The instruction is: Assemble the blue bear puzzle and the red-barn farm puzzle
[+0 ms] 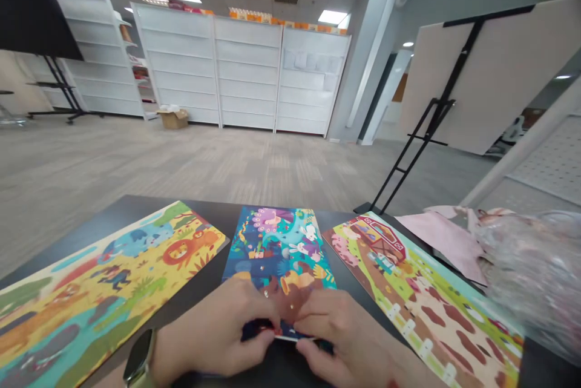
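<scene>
- Left hand [218, 330], smartwatch [138, 358] on its wrist: fingers curled inward, narrow grip on the left end of a thin dark blue piece [267, 331] with a pale edge;
- Right hand [338, 330]: fingers curled inward, narrow grip on the right end of the same piece; both hands close together;
- Piece position: low, at the near edge of a central illustrated board [276, 243] showing a peacock and rabbits; hands overlap that edge;
- Adjacent: lion-scene board [104, 291] just left, farm-scene board [408, 297] just right, all on a dark tabletop [149, 215];
- Right end of table: pink paper [447, 243], crumpled clear plastic [531, 273];
- Beyond: black easel stand [422, 140], white shelving units [245, 73], cardboard box [172, 118] on carpet;
</scene>
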Tool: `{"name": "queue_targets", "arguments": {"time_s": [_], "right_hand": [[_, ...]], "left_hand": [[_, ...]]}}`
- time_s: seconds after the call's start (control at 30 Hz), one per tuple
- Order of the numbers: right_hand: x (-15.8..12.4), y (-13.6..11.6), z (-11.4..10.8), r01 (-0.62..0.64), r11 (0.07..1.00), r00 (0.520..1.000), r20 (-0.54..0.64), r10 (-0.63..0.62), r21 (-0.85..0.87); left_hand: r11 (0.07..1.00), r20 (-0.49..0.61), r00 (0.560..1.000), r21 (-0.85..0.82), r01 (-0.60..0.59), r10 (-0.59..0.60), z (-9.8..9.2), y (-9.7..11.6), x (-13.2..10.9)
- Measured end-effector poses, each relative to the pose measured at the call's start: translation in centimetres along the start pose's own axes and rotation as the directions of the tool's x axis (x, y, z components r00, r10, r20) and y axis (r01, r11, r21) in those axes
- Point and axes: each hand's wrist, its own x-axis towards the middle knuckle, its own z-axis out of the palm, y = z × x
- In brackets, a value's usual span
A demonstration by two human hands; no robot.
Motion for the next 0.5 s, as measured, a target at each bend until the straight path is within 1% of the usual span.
{"name": "queue_targets", "arguments": {"time_s": [0.07,0.13,0.23,0.27,0.3,0.33,0.4,0.43,0.5], "right_hand": [[-0.1,0.3,0.0,-0.059,0.998,0.997,-0.055,0.058,-0.01],[-0.1,0.8,0.1,-0.142,0.99,0.98,-0.137,0.142,0.007],[-0.2,1.6,0.0,-0.257,0.964,0.919,-0.294,0.264,0.063],[-0.2,1.7,-0.1,-0.271,0.96,0.898,-0.339,0.281,0.076],[-0.3,1.8,-0.3,-0.271,0.959,0.887,-0.365,0.281,0.079],[-0.3,1.8,-0.4,-0.257,0.964,0.895,-0.36,0.264,0.069],[-0.5,1.5,-0.7,-0.199,0.98,0.942,-0.272,0.198,0.024],[-0.6,1.3,-0.8,-0.168,0.986,0.964,-0.207,0.164,-0.004],[-0.6,0.8,-0.9,-0.129,0.99,0.989,-0.084,0.124,-0.053]], "left_hand": [[0.998,-0.024,0.998,0.01,0.056,-0.055,-0.1,-0.2,0.1],[0.99,-0.071,0.99,0.052,0.128,-0.124,0.1,-0.6,0.1],[0.974,-0.131,0.976,0.127,0.189,-0.172,0.3,-1.5,-0.1],[0.971,-0.15,0.973,0.14,0.195,-0.174,0.3,-1.8,-0.2],[0.969,-0.18,0.969,0.148,0.197,-0.17,0.2,-2.1,-0.3],[0.968,-0.222,0.962,0.151,0.198,-0.162,0.1,-2.3,-0.4],[0.97,-0.302,0.943,0.151,0.191,-0.139,-0.3,-2.3,-0.5],[0.975,-0.301,0.947,0.147,0.165,-0.115,-0.4,-2.1,-0.6],[0.994,-0.217,0.976,0.096,0.048,-0.027,-0.7,-1.7,-0.6]]}}
